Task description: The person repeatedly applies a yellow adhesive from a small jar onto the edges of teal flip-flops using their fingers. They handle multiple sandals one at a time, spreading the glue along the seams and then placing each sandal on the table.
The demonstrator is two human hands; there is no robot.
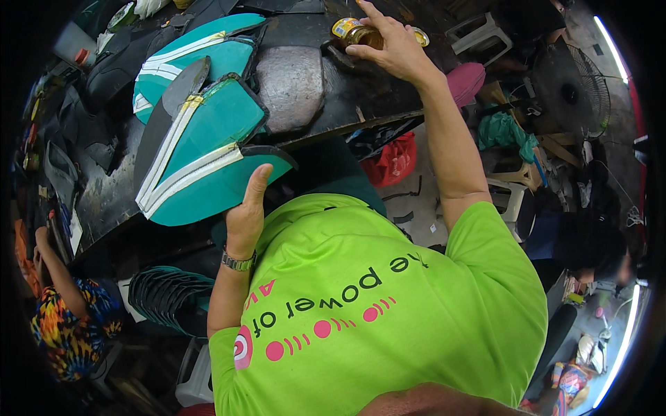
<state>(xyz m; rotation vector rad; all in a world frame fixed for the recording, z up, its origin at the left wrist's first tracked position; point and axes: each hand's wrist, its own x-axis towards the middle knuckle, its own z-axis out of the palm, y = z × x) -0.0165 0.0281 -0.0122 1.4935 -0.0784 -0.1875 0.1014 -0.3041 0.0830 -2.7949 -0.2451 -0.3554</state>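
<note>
My left hand [248, 216] grips the near edge of a teal shoe upper [216, 123], its thumb lying on top. White strips cross the piece in a V, and black material shows along its edges. A similar teal upper [225, 59] lies just beyond it on the dark table. At the table's far side, my right hand [397, 47] has its thumb and fingers around an amber glass jar [371, 36] with a yellow label. The hand hides the jar's middle, and one finger stretches past it. Between the hands sits a worn grey metal block [289, 87].
Dark scraps [90, 125] cover the table's left part. A person in a colourful shirt [73, 322] is at the lower left, near a stack of curved black-and-teal pieces [170, 295]. A fan [570, 92], plastic stools and a red bag [392, 161] stand to the right.
</note>
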